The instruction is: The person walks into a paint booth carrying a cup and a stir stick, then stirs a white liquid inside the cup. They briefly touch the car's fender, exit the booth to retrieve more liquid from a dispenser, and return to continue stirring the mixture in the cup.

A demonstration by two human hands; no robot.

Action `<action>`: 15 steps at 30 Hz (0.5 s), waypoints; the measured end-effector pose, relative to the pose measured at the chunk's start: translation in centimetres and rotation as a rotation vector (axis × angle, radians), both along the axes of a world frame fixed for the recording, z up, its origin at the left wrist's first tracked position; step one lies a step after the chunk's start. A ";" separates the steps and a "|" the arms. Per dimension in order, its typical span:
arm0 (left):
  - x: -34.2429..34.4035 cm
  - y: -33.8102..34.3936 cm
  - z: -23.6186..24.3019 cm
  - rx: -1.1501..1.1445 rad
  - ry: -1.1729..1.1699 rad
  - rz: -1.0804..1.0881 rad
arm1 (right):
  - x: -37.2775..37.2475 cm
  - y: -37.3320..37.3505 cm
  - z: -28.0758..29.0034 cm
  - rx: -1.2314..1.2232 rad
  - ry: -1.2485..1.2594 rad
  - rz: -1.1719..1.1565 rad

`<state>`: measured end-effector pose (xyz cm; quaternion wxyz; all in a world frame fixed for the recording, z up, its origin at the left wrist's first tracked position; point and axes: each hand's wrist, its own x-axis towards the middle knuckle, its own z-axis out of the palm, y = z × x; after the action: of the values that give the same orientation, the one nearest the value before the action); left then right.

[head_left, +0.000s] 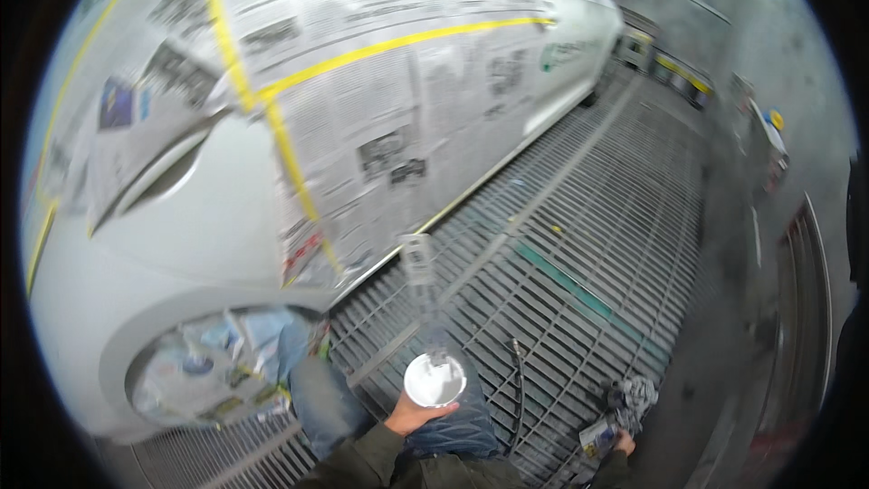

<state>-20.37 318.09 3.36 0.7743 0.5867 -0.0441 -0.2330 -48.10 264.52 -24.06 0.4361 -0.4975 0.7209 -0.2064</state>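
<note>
My left hand (418, 414) is wrapped round a white cup (419, 385) with white matter inside, held over my knees. A pale flat strip (417, 258), partly see-through and blurred, reaches up and away from the cup's mouth. Low on the right, my right hand (623, 443) is closed at a small printed piece (596, 438) in yellow and dark tones; its kind is unclear. A crumpled grey bundle, perhaps a rag (634, 396), lies just beyond that hand. To the left stands a white car (217, 208), its side covered by newspaper (380, 127) and yellow tape (398, 43).
Slatted metal grating (579, 244) forms the floor. A dark hose (520, 389) lies on it between my hands. Plastic and paper cover the car's wheel (208, 367). A grey wall (797, 81) rises at right; several containers (679, 77) stand at the far end.
</note>
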 end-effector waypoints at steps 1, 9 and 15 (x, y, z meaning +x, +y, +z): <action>0.3 -0.1 -0.4 -0.017 0.009 -0.015 | -0.5 1.2 0.4 -0.036 -0.100 0.065; 0.8 1.2 -1.0 0.007 -0.046 -0.072 | 5.0 11.2 11.4 -0.424 0.407 0.895; 0.5 3.2 -2.2 0.029 -0.092 0.004 | 9.6 15.2 14.4 -0.100 0.723 1.160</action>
<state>-19.89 321.32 1.20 0.7632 0.6082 -0.0751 -0.2049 -38.51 279.72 -9.63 0.1846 -0.8603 0.4278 0.2068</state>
